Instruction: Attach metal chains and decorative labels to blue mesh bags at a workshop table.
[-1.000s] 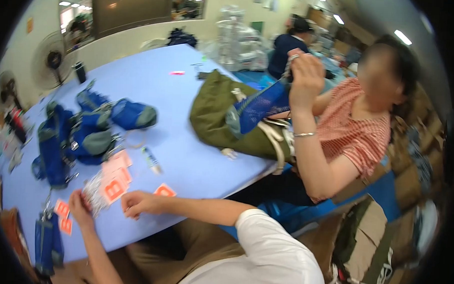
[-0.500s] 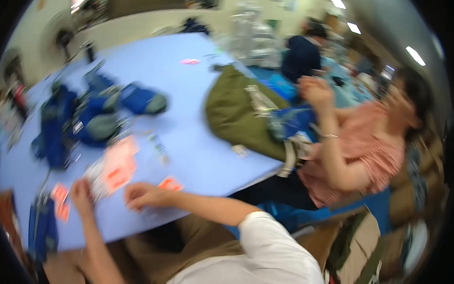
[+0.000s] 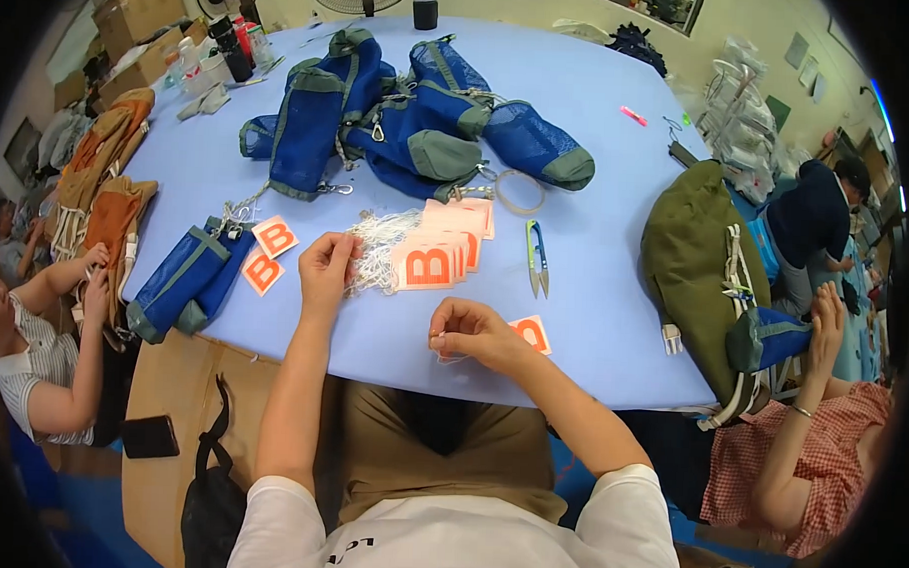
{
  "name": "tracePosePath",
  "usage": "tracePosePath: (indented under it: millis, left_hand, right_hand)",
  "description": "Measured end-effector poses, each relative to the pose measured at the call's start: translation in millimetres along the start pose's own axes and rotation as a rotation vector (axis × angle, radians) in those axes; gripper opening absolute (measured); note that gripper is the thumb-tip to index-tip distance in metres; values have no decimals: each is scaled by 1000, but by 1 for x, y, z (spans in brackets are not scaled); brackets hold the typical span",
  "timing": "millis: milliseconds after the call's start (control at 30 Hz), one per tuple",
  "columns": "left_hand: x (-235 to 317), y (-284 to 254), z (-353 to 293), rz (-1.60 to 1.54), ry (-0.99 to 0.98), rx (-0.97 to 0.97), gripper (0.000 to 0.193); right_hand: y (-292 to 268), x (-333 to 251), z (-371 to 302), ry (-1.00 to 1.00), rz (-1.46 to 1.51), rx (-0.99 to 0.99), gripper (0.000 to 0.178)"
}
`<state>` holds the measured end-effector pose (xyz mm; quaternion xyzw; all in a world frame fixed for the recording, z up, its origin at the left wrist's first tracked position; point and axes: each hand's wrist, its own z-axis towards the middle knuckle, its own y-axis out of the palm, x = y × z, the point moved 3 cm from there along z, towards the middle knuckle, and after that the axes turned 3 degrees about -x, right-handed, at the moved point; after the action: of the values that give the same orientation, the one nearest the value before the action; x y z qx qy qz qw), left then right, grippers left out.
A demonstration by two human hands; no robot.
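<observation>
A tangled bunch of white strings [image 3: 378, 249] lies in front of me on the table. At its left side the fingers of my left hand [image 3: 327, 268] are pinched together on the strings. My right hand [image 3: 476, 335] is closer to the table's near edge, thumb and fingers closed on a thin white string whose end shows below them. Beside the bunch is a fanned stack of pale pink cards [image 3: 427, 267] with orange-red print. Another card [image 3: 531, 334] lies partly hidden behind my right hand, and two more cards [image 3: 263, 273] lie to the left.
Blue mesh bags [image 3: 414, 147] with grey-green ends are heaped farther back; more bags [image 3: 189, 280] lie left. Thread snips [image 3: 536, 259] and a ring of tape [image 3: 520, 192] sit right of the cards. A large olive bag [image 3: 691, 257] hangs over the right edge. Co-workers sit on both sides.
The view has swung leftward and steadied, so the left co-worker now shows. My left hand is still by the strings; my right hand remains closed near the table's front edge.
</observation>
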<state>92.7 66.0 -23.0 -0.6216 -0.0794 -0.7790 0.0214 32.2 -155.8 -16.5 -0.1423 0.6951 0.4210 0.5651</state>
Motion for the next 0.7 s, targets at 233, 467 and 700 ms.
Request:
tracePosePath:
  millis: [233,467,700]
  left_hand:
    - [0,-1,-2,-5,-2,30,21]
    - [2,0,-5,18,-5,62,23]
    - [5,7,-1,14,27,54,24]
  right_hand:
    - [0,-2,0,2,-6,-33,12]
    - [2,4,-1,18,5,-51,11]
    - [-2,1,-5,19,4,-19,11]
